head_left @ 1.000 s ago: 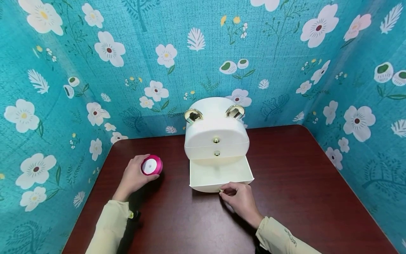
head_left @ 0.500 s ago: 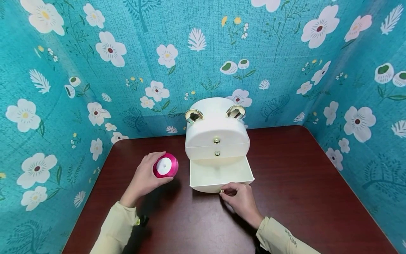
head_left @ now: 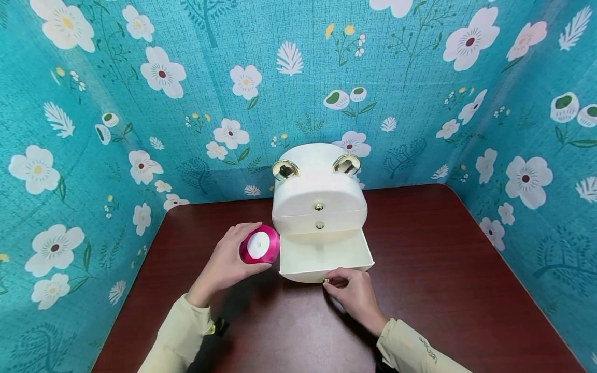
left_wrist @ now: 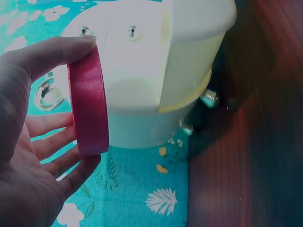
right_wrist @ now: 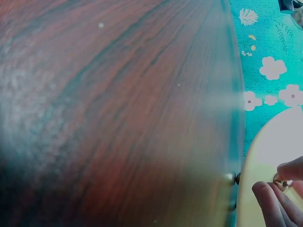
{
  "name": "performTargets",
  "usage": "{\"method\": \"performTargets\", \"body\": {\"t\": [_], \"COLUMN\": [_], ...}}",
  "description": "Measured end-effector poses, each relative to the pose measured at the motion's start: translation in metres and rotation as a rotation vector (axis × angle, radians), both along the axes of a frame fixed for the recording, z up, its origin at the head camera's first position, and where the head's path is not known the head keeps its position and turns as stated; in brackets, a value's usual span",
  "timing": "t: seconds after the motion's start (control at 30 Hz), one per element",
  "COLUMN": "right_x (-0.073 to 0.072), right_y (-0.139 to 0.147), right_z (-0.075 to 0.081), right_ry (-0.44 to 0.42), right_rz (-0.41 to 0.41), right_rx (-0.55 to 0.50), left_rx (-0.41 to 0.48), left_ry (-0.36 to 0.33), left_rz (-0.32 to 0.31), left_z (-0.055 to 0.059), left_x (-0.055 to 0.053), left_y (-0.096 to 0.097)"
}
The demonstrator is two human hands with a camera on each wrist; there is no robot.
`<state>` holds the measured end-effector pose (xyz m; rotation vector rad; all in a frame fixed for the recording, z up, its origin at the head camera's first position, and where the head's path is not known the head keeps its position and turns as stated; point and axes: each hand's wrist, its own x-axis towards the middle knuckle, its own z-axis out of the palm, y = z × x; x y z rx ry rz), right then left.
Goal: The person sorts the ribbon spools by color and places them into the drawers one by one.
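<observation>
Spreading its thumb and fingers wide across opposite edges, the left hand [head_left: 228, 263] grips a magenta ribbon spool [head_left: 271, 245], whose round white label [head_left: 258, 245] faces us in the head view. Taking the hours as that view lies, we find the spool at nine o'clock of the pulled-out bottom drawer [head_left: 323, 254], right beside its side wall; whether the two touch, we cannot tell. At five o'clock of the drawer, the right hand [head_left: 355, 296] is held narrow, thumb and fingertips pinching the small metallic front knob [head_left: 326, 280]. We see pale sleeves [head_left: 177, 331] on both arms. At the drawer's twelve o'clock stands the white drawer box [head_left: 317, 187], with an upper knob [head_left: 318, 206] and a middle knob [head_left: 319, 225] on its front. Gold-rimmed discs [head_left: 285, 170] sit at the box's ten and two o'clock. Under the box we see a dark red-brown wood-grain table [head_left: 420, 248]; beyond, from nine through twelve to three o'clock, hangs turquoise floral cloth [head_left: 298, 103].
</observation>
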<state>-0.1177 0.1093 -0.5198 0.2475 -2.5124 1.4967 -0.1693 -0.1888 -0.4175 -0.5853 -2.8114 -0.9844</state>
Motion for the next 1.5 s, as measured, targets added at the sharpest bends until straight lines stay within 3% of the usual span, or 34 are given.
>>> {"method": "performTargets", "body": {"t": [0.33, 0.57, 0.77, 1.07, 1.5], "right_x": [-0.001, 0.001, 0.0, -0.001, -0.001], "right_y": [-0.001, 0.0, -0.001, 0.0, 0.001], "right_z": [-0.001, -0.001, 0.001, 0.0, -0.003], "right_ry": [0.013, 0.024, 0.007, 0.022, 0.02], "right_rz": [0.012, -0.009, 0.0, 0.008, -0.003], "right_rx": [-0.008, 0.002, 0.001, 0.002, 0.001], "left_rx": [-0.002, -0.063, -0.12, -0.16, -0.208], "left_ry": [-0.013, 0.011, 0.022, -0.014, 0.012], "left_rz": [-0.039, -0.094, -0.089, -0.089, -0.082], "left_z": [-0.003, -0.009, -0.015, -0.019, -0.027], "left_x": [-0.003, -0.006, -0.007, -0.007, -0.009], "left_y": [0.014, 0.024, 0.027, 0.031, 0.034]}}
